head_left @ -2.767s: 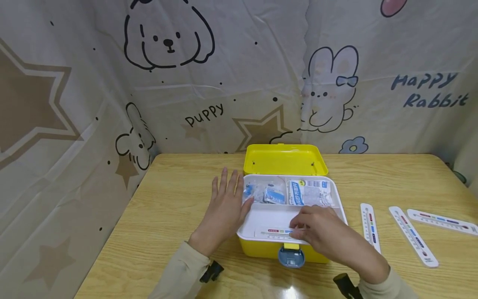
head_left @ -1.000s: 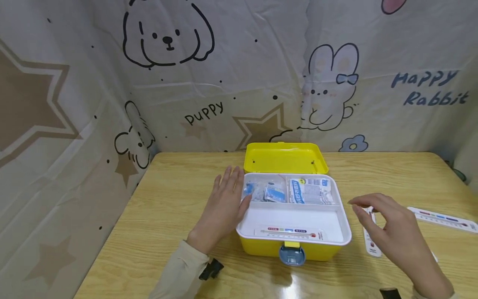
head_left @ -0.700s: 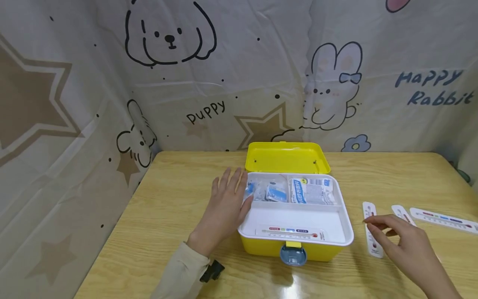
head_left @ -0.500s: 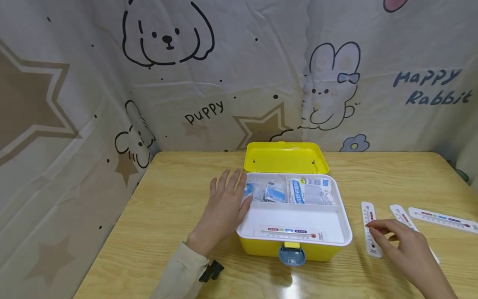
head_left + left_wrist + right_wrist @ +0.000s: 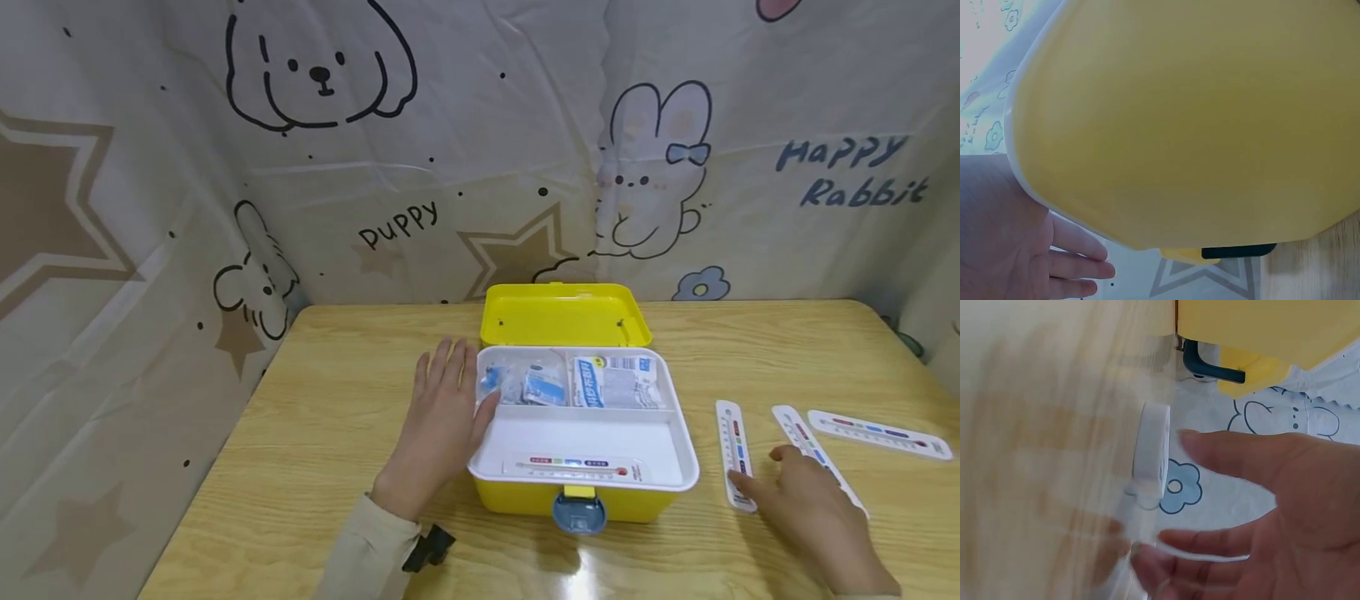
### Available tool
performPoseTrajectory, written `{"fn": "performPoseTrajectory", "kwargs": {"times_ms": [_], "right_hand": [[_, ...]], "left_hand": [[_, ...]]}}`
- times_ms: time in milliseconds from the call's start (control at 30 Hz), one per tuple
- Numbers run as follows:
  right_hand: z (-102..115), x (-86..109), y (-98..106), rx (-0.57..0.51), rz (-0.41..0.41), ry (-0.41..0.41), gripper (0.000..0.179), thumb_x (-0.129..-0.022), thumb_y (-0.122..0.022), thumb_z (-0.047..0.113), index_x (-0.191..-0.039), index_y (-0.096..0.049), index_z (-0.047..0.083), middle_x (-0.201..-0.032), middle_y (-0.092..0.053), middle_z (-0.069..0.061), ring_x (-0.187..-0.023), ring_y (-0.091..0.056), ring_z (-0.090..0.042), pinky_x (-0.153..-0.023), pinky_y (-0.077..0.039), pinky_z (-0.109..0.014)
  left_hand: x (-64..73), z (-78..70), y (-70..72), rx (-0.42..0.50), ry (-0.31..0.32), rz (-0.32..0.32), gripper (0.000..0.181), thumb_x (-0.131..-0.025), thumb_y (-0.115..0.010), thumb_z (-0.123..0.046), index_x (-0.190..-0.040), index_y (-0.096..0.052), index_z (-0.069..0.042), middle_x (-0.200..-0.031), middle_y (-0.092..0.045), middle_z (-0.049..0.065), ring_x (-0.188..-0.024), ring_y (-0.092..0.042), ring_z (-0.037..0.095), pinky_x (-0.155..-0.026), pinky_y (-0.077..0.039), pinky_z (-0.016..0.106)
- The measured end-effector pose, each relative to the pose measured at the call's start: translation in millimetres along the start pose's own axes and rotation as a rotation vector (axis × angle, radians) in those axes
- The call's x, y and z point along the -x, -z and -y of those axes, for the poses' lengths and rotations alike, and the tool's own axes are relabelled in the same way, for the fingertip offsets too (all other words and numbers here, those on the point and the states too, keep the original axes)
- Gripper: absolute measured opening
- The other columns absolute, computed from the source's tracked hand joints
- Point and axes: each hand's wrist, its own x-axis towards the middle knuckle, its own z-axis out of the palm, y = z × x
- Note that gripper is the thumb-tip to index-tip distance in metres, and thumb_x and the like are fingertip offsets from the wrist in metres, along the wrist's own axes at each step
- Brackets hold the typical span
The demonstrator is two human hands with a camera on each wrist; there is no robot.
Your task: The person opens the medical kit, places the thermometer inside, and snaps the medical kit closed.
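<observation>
- Our right grip [image 5: 810,512] is spread and holds nothing; its thumb hovers by the near end of the left thermometer [image 5: 736,450], which lies flat on the table [image 5: 337,375], right of the box [image 5: 517,500].
- To lift it well, we should pinch both long edges, clear of the middle thermometer [image 5: 808,442]; so thin a strip may slide.
- Our left grip [image 5: 438,425], fingers straight, holds nothing and rests along the box's left side.
- The right wrist view shows our thumb and fingers well apart; only the head view shows the tray [image 5: 600,435].
</observation>
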Motion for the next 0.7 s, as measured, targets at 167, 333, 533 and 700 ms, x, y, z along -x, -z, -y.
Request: {"fn": "performPoseTrajectory", "kwargs": {"times_ms": [167,333,533,700], "right_hand": [[9,-2.5,-2,0.023,0.034,-0.01,0.089,-0.088,-0.051,0.067,-0.114,-0.044,-0.018,-0.101,-0.055,-0.034,-0.085,-0.057,-0.041,-0.06,-0.048,-0.049],[22,-5.9,-4,0.011,0.06,-0.002,0.086,-0.084,-0.057,0.068,-0.11,-0.045,-0.013,-0.089,-0.058,-0.022,-0.073,-0.052,-0.027,-0.056,-0.044,-0.038],[25,-14.5,-1,0.013,0.044,0.034,0.07,-0.088,-0.06,0.057,-0.105,-0.045,-0.009,-0.082,-0.056,-0.017,-0.07,-0.051,-0.026,-0.054,-0.042,-0.036],[18,-17.4,1,0.032,-0.055,0.077,0.037,-0.094,-0.055,0.032,-0.089,-0.05,-0.005,-0.076,-0.052,-0.016,-0.067,-0.05,-0.027,-0.053,-0.042,-0.041]], "left_hand": [[0.7,-0.8,0.0,0.063,0.032,0.028,0.066,-0.102,-0.045,-0.039,-0.148,-0.029,0.007,-0.155,-0.024,0.023,-0.146,-0.011,0.035,-0.118,-0.01,0.047],[3.1,-0.8,0.1,0.078,0.034,0.013,0.065,-0.102,-0.046,-0.036,-0.147,-0.029,0.007,-0.153,-0.029,0.024,-0.144,-0.021,0.035,-0.117,-0.019,0.044],[3.3,-1.4,3.2,0.116,0.06,0.062,0.069,-0.102,-0.044,-0.042,-0.149,-0.026,0.005,-0.156,-0.022,0.021,-0.146,-0.013,0.033,-0.117,-0.016,0.045],[2.0,-2.9,0.9,0.133,0.086,0.167,0.077,-0.102,-0.033,-0.051,-0.152,-0.014,0.004,-0.159,-0.005,0.02,-0.147,0.004,0.031,-0.118,-0.01,0.045]]}}
